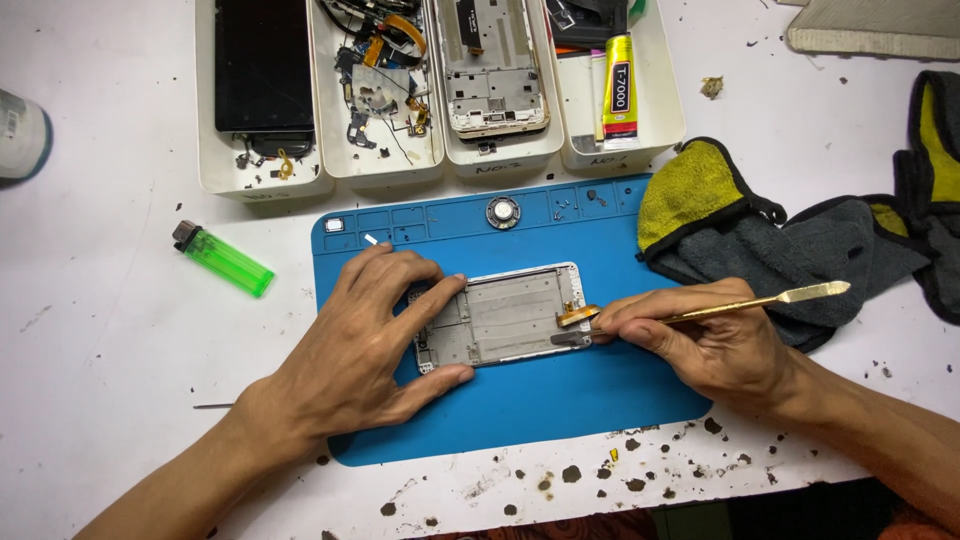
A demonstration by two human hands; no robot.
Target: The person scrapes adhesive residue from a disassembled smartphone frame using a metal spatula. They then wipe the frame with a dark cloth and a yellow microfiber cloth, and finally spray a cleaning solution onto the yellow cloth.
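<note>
Head view, grip first: the right hand (715,340) is closed around a thin metal pry tool (770,300), pinched between thumb and fingers near its working end, w/ the flat spade tip sticking out to the right over the cloth. The working tip sits at the right short edge of the phone frame (500,318), just beside a small orange flex cable (578,315) that is lifted up off the frame there. The left hand (370,340) holds no tool; it is spread and pressing down on the frame's left end, thumb along the near edge, fingers over the far edge, pinning it flat.

Progress, judged from how things lie: the phone is already stripped to a bare metal mid-frame (no screen or board visible on it), so teardown looks well along; the flex at the right end appears partly freed but not off yet.

The frame lies lengthwise in the middle of a blue work mat (520,400) on a white table (100,350). Outward: a green lighter (225,258) left of the mat, a grey-and-yellow cloth (760,230) to the right, and white parts trays (440,160) along the far edge w/ another frame, loose bits and a glue tube (620,90).
</note>
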